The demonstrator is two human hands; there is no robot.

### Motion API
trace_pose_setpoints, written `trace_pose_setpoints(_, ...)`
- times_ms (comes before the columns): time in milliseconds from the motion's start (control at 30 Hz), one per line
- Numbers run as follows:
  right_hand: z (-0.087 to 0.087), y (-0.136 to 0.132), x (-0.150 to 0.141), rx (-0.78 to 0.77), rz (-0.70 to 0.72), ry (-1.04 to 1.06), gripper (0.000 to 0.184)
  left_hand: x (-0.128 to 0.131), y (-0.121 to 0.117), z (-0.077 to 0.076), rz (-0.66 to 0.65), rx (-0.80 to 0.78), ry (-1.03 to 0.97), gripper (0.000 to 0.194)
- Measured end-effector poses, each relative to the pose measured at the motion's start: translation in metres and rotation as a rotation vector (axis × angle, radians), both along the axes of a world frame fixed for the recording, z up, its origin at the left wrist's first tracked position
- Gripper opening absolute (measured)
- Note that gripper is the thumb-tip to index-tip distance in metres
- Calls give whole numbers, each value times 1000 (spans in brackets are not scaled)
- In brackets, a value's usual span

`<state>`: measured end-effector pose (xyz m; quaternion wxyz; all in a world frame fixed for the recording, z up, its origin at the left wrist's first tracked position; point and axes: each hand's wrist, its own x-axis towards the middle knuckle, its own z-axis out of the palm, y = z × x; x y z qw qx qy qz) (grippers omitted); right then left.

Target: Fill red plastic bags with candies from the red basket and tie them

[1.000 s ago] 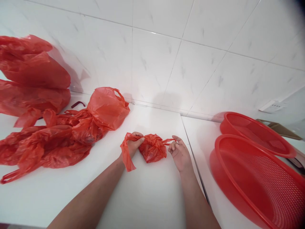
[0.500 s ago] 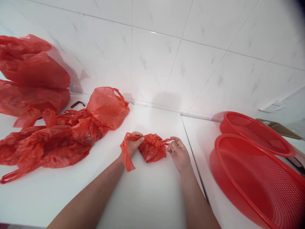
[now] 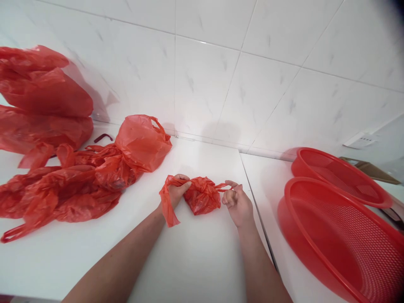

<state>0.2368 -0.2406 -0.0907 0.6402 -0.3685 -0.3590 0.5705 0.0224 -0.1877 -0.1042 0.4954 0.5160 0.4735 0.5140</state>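
A red plastic bag point(image 3: 202, 197), bunched into a small knotted bundle, is between my two hands above the white tabletop point(image 3: 195, 252). My left hand point(image 3: 178, 191) pinches a twisted end of it, with the thumb on top, and a loose flap hangs down over the wrist side. On the other side, my right hand point(image 3: 237, 203) has its fingers curled at a thin strip of the bag, a handle loop that stretches out from the knot. The index finger is hooked at the strip; the other fingers are folded in.
Several crumpled red plastic bags point(image 3: 78, 185) lie on the left, with fuller ones point(image 3: 47, 130) behind them. A dark red curved piece point(image 3: 103, 137) sits near the wall. On the right stand two red plastic baskets point(image 3: 318, 235), beside a brown cardboard piece point(image 3: 372, 170).
My right hand has shifted slightly to the right, drawing the strip a little longer, and its thumb has lifted. The left hand and the bundle have stayed in place.
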Motion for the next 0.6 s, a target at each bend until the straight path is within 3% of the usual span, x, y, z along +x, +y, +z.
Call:
trace_pose_setpoints(100, 0, 0, 1, -24, 7, 14, 40, 0, -1, 1, -7, -14, -8, 20)
trace_pose_setpoints(300, -2, 1, 1, 18, 50, -28, 27, 1, -1, 2, 4, -9, -6, 22)
trace_pose_setpoints(600, -7, 2, 0, -47, -32, -215, 17, 0, 0, 1, 5, -15, 5, 21)
